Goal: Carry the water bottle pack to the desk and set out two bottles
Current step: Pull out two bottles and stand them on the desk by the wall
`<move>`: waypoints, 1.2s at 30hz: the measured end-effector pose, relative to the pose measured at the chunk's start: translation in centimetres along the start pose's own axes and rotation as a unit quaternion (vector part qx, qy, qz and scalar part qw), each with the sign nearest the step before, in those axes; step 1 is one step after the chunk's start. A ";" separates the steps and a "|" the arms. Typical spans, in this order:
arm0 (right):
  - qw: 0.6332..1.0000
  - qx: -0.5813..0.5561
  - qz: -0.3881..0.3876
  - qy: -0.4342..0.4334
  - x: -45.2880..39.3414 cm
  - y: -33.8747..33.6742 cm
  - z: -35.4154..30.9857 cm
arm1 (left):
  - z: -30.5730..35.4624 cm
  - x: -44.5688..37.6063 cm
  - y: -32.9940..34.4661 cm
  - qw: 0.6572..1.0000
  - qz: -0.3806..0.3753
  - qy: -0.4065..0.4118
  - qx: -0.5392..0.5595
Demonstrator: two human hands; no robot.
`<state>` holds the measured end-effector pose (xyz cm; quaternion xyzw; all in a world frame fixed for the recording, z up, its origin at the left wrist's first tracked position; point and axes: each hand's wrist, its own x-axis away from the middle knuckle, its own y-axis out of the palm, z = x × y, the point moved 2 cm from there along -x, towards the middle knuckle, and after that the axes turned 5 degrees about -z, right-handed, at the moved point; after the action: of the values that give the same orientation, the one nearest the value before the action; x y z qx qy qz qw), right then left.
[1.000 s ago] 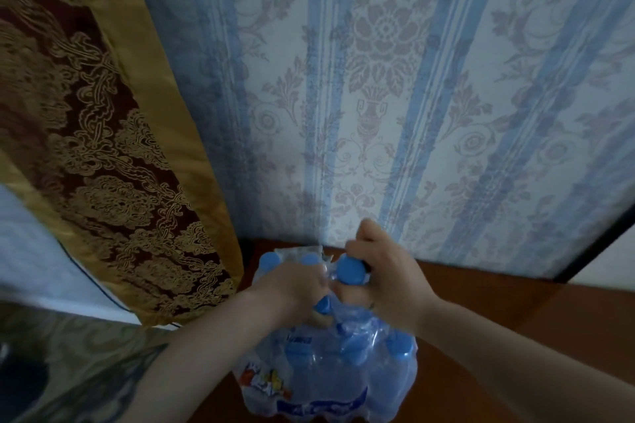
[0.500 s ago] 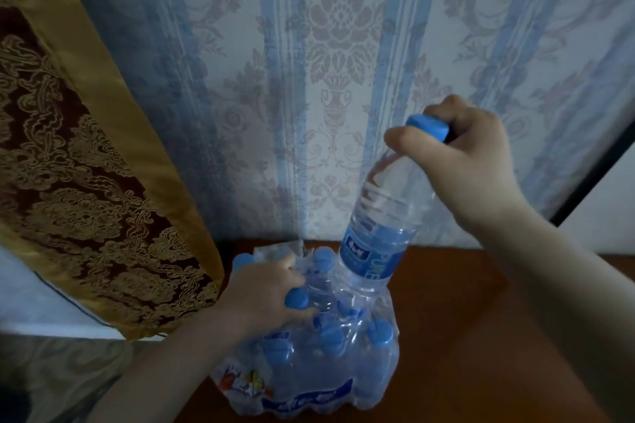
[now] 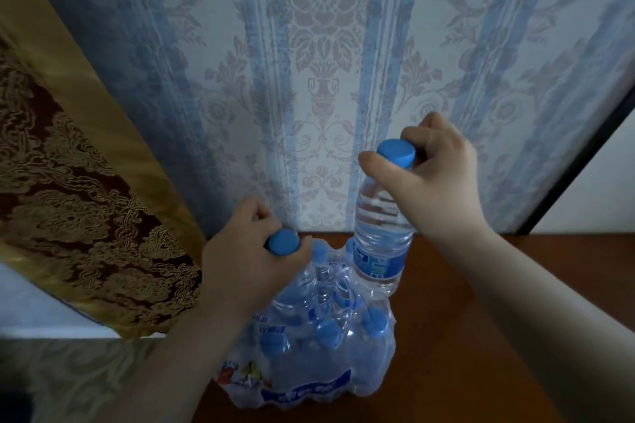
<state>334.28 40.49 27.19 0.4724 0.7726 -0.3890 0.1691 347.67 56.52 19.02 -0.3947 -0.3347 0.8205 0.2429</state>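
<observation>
A shrink-wrapped pack of water bottles (image 3: 309, 367) with blue caps stands on the brown wooden desk (image 3: 464, 336), close to the wall. My right hand (image 3: 433, 175) grips the blue-capped neck of one clear water bottle (image 3: 381, 237), which is lifted upright and mostly out of the pack's far right corner; its base still overlaps the torn wrap. My left hand (image 3: 247, 257) is closed around the top of a second bottle (image 3: 283, 242) at the pack's far left; only its blue cap shows between my fingers.
The striped floral wallpaper (image 3: 326, 79) rises right behind the desk. A gold and dark red patterned curtain (image 3: 75, 203) hangs at the left. A dark door or frame edge (image 3: 580, 161) runs at the far right. Bare desk surface lies right of the pack.
My right hand pulled one bottle up out of the pack, then lowered and straightened it. My left hand shifted from pressing on the pack to gripping a second bottle's cap.
</observation>
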 end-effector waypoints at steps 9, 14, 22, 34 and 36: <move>0.997 0.050 0.033 0.043 -2.4 -1.9 -0.5 | 5.9 -7.3 -6.3 0.986 0.126 0.074 0.079; 0.991 0.110 0.043 0.069 -2.5 -2.8 -0.3 | 7.5 -10.1 -6.7 0.976 0.141 0.106 0.129; 0.967 0.188 0.044 0.164 -1.4 -6.5 4.2 | 10.2 -12.1 -1.7 0.975 0.056 0.136 0.166; 0.970 0.176 -0.042 0.161 -1.8 -15.2 18.2 | 19.9 -12.1 11.5 0.994 0.013 0.065 0.085; 0.972 0.170 -0.067 0.149 -2.1 -16.5 21.0 | 21.5 -12.0 14.6 0.997 0.005 0.031 0.066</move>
<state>318.83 19.16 22.37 0.4946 0.7412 -0.4503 -0.0575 335.10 31.32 24.03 -0.4043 -0.2699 0.8297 0.2745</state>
